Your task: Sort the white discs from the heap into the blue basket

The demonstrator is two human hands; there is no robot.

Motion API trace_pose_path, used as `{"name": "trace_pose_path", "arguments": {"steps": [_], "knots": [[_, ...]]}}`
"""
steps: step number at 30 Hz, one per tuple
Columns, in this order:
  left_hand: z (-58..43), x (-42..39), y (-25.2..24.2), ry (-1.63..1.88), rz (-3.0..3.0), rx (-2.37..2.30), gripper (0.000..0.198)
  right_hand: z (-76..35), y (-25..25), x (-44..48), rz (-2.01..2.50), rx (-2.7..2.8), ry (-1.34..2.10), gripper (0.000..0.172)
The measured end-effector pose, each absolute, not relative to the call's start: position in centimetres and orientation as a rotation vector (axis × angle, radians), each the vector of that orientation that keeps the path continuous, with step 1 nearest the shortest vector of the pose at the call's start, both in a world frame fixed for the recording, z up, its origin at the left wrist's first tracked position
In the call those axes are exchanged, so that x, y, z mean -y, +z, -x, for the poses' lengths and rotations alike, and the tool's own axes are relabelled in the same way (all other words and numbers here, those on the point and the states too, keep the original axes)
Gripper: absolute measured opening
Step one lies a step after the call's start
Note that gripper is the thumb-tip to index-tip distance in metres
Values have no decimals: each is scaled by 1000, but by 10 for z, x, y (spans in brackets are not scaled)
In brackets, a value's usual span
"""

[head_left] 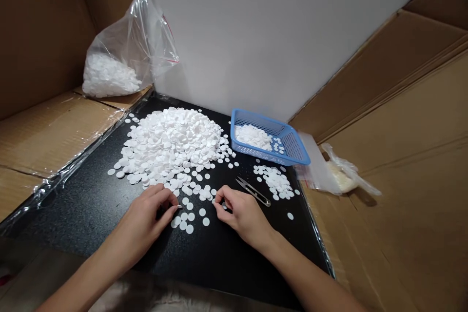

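A large heap of white round discs (pixel 175 139) spreads over the black table top (pixel 106 224). My left hand (pixel 153 209) is at the near edge of the heap, thumb and forefinger pinched on a white disc (pixel 179 206). Across from it, my right hand (pixel 243 212) pinches another white disc (pixel 214 201) between thumb and forefinger, mostly hidden by the fingertips. Several loose discs (pixel 189 229) lie flat on the table between my two hands. Thread snips (pixel 254 191) rest just beyond my right hand.
A blue mesh basket (pixel 296 160) holding discs stands at the back right. In front of it lies a smaller disc pile (pixel 278 183). A clear bag of discs (pixel 111 75) sits back left on cardboard. Plastic bags (pixel 341 178) lie right; a grey wall (pixel 256 34) rises behind.
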State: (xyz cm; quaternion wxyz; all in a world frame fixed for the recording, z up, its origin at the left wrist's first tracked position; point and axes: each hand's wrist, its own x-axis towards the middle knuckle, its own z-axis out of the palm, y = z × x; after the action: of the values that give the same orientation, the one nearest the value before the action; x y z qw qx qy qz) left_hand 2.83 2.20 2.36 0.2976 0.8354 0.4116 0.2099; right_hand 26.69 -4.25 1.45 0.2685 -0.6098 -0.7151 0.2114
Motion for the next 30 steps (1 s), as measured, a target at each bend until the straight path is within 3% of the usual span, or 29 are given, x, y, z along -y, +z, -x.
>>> {"name": "trace_pose_path", "arguments": {"steps": [10, 18, 26, 30], "knots": [[-16, -22, 15, 625, -2247, -1140, 17, -267, 25, 47, 1652, 1956, 841, 10], [-16, -22, 17, 617, -2259, -1122, 16, -295, 34, 42, 1857, 1877, 817, 5], [-14, -12, 20, 727, -2252, -1085, 15, -275, 31, 43, 1730, 1816, 1042, 9], [-19, 0, 14, 624, -2371, -898, 13, -271, 26, 39, 1764, 1794, 843, 5]]}}
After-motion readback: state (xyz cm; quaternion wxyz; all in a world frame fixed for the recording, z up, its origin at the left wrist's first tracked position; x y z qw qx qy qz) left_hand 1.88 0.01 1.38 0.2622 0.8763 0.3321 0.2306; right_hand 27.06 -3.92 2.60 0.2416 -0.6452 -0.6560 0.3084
